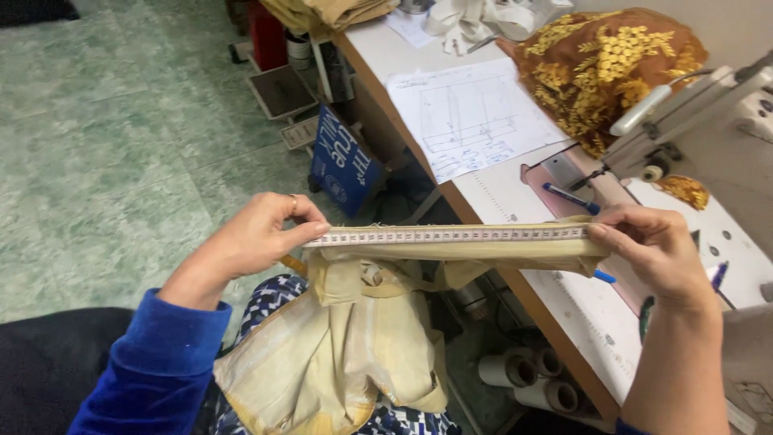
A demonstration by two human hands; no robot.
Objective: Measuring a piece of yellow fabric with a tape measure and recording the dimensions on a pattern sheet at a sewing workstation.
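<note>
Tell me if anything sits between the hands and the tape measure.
Nothing visible does. The left hand and right hand each pinch an end of the tape measure, stretched along the beige cloth edge.

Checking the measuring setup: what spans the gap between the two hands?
In the head view, a measuring tape lies along a stretched edge of beige fabric, from left hand to right hand.

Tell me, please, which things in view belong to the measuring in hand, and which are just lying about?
In use:
- tape measure, stretched between left hand and right hand
- beige cloth, its edge held taut under the tape

Lying about:
- paper sketch
- gold-patterned fabric
- blue pen
- sewing machine
- cardboard rolls under the table
</note>
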